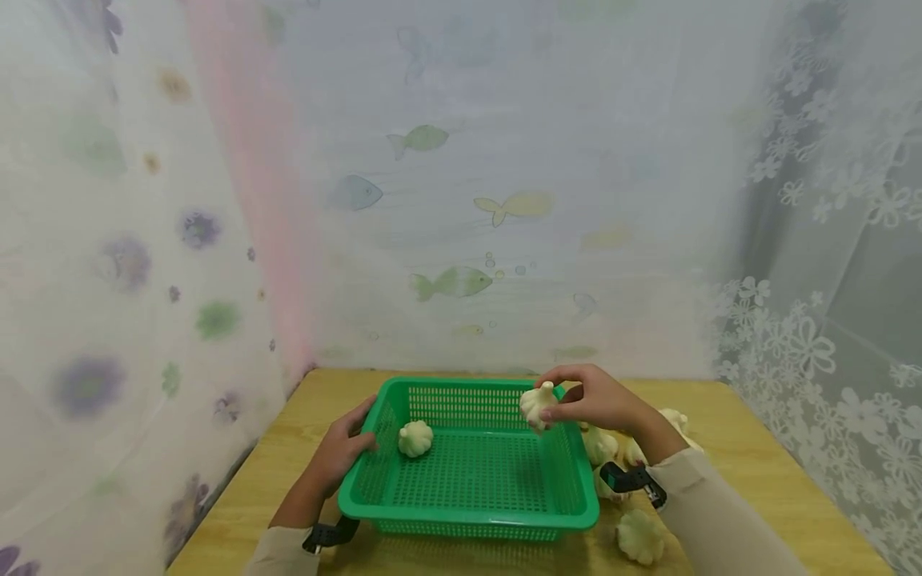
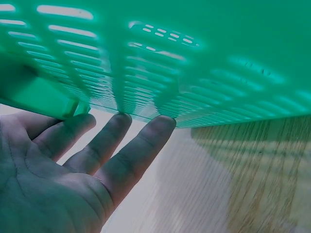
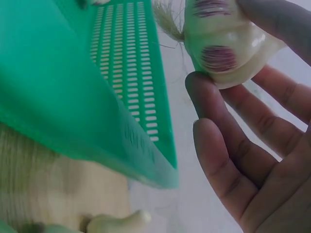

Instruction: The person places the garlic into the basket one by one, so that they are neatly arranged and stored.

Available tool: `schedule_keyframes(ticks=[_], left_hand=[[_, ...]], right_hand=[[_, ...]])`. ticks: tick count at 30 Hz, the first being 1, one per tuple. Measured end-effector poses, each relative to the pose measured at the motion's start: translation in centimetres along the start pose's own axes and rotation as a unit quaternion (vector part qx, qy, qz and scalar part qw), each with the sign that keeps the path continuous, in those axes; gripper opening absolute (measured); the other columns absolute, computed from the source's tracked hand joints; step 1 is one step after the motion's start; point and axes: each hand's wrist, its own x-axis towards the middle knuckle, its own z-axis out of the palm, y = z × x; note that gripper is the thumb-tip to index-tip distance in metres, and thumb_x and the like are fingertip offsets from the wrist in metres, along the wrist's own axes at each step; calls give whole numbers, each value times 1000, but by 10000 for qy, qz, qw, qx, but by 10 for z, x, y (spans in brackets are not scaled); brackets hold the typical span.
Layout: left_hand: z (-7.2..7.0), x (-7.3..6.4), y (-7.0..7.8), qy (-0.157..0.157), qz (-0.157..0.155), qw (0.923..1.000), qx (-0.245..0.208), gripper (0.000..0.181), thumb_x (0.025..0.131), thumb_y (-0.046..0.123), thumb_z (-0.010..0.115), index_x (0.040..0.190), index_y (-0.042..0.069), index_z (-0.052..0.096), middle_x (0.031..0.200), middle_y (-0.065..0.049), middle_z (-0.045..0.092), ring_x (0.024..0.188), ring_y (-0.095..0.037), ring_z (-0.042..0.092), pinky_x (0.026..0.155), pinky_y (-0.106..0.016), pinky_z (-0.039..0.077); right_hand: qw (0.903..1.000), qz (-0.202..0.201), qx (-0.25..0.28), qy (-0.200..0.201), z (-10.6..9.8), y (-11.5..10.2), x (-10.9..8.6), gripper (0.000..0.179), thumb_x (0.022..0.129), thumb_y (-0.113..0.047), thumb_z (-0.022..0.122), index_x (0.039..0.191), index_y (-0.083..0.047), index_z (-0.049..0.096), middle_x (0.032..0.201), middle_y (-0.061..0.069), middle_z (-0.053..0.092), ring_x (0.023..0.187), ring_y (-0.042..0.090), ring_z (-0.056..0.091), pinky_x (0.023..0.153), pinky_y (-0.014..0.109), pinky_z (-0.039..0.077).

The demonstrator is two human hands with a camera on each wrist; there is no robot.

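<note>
My right hand [image 1: 587,400] holds a garlic bulb [image 1: 536,406] above the right end of a green plastic basket [image 1: 468,518]. Seen from the right wrist, thumb and fingers pinch this pale bulb [image 3: 233,43], which has purple streaks and a tuft of dry roots. My left hand [image 1: 342,448] grips the basket's left side, thumb over the rim. In the left wrist view its fingers [image 2: 141,150] reach along the slotted outer wall [image 2: 150,77]. Another garlic bulb [image 1: 415,439] lies inside the basket, near its left wall.
Several more garlic bulbs lie on the wooden table [image 1: 756,480] to the right of the basket, partly behind my right forearm. One bulb [image 1: 639,537] sits nearer the front. Patterned curtains [image 1: 504,240] hang behind the table and along both sides.
</note>
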Motion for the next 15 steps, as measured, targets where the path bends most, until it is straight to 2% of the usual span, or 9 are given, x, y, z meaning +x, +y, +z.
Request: schedule_keyframes(ticks=[8,15], left_hand=[[-1,3,2,7,10,10000,57,85,89,-3,56,166,13,22,168,-20,27,144,-45,42,85,-34,53],[0,1,3,9,-33,10000,61,85,89,-3,56,166,12,22,168,-20,27,147,-42,39,88,-31,51]], right_hand=[[9994,135,-326,-26,10,-3,18,37,91,-30,80,126,-21,71,134,12,59,96,24,76,82,46,61],[9988,188,-442,-86,21,-3,32,38,89,-32,81,124,-17,72,127,10,66,105,30,72,84,40,61]])
